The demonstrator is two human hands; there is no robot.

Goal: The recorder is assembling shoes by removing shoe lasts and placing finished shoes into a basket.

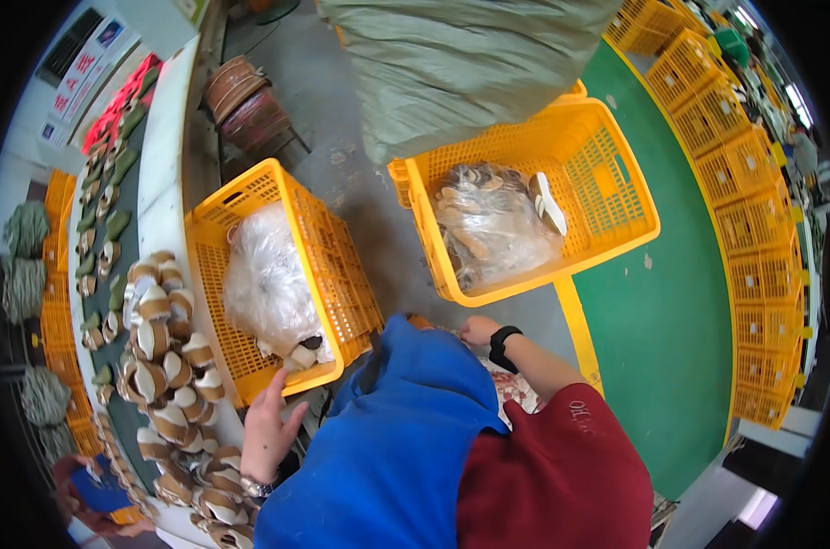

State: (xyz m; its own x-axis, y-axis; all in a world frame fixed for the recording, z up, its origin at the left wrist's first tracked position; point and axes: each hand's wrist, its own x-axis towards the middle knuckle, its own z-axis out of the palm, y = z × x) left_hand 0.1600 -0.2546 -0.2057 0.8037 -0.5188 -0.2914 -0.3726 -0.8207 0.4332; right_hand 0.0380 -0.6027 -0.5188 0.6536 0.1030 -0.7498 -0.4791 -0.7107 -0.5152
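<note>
Two hands are visible. The left hand (269, 430), at the near edge of the left crate (328, 261), has spread fingers and nothing visible in hold; contact cannot be confirmed. The right hand (479, 330), right of that crate, is loosely curled; its contents cannot be determined. The left crate contains one clear bag (270, 265). Beyond and right of it, one second crate (603, 174) contains one filled plastic bag (502, 224) and one white shoe (547, 201).

I see the floor (653, 311) — grey and green — carrying yellow crates (334, 265); brown-and-white shoes (152, 339) heap on the white worktop (166, 137).
</note>
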